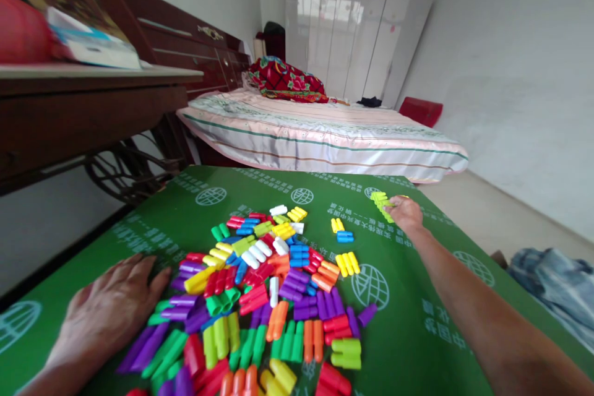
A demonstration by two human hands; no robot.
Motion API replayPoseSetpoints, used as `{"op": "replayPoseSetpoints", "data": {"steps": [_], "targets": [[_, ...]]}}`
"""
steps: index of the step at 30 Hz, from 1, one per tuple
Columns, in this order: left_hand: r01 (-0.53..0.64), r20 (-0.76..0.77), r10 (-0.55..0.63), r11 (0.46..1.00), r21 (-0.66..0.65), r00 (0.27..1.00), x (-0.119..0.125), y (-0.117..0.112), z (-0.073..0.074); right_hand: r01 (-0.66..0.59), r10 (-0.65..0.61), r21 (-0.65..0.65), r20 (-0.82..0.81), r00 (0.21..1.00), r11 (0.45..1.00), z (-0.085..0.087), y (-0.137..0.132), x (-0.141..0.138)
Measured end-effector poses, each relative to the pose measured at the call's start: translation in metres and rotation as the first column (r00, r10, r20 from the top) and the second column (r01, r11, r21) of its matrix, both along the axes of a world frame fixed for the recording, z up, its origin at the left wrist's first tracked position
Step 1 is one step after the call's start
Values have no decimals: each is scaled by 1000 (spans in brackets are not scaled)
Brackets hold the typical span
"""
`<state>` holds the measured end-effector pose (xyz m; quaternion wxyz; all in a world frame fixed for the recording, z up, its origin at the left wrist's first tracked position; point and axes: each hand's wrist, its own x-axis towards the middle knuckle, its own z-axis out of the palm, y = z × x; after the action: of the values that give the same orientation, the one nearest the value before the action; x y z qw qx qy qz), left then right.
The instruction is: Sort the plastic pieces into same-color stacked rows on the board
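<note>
My left hand (111, 306) lies flat on the green board, fingers stretched out, beside a spread pile of colourful plastic building blocks (260, 253) shaped like joined rounded tubes. Purple blocks (143, 346) lie close to its thumb side. Out at the far right of the board, my right hand (406, 213) has its fingers closed on a lime-green building block in a row of lime-green blocks (380, 203). The fingers partly cover that row, and a bit of yellow shows behind the hand.
Yellow blocks (348, 264) and a blue block (344, 236) sit apart from the pile on the green board (417, 278). Beyond its far edge stands a bed (325, 142). A wooden desk (93, 108) is at the left; plaid cloth (552, 278) lies at the right.
</note>
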<state>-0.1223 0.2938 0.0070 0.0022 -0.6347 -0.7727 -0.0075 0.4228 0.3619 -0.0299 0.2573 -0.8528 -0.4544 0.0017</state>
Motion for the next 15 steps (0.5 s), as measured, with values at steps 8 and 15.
{"op": "replayPoseSetpoints", "data": {"steps": [8,15], "targets": [[-9,-74,2,995,-95,997,1,0,2,19,-19,-22,7,1000,1000,-1,7,2],[3,5,-3,1000,2,1000,-1,1,-1,28,-27,-42,18,999,999,-2,8,1]]}}
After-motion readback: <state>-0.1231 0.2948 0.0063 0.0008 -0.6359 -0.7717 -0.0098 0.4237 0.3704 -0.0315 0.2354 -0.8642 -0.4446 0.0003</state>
